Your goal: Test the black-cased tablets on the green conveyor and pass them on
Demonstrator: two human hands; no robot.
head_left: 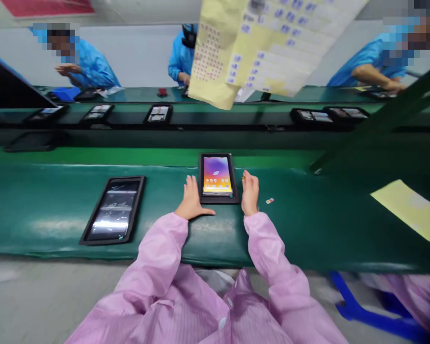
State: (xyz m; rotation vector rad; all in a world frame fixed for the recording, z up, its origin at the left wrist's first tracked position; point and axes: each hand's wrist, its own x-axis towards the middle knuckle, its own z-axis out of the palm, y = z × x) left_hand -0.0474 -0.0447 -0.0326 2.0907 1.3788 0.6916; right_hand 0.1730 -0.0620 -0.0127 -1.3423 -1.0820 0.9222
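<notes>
Left hand (192, 198) lies open on the shiny green table (308, 229); right hand (250, 193) is narrow, fingers together. Between them, a glowing phone (217, 176) sits in a black tray (218, 199). Blue-coated people (93, 69) work beyond.

From where I stand, nothing can be read: the pale yellow sheet of small printed labels (261, 48) and the lit smartphone screen (217, 175) show only tiny, illegible marks.
</notes>
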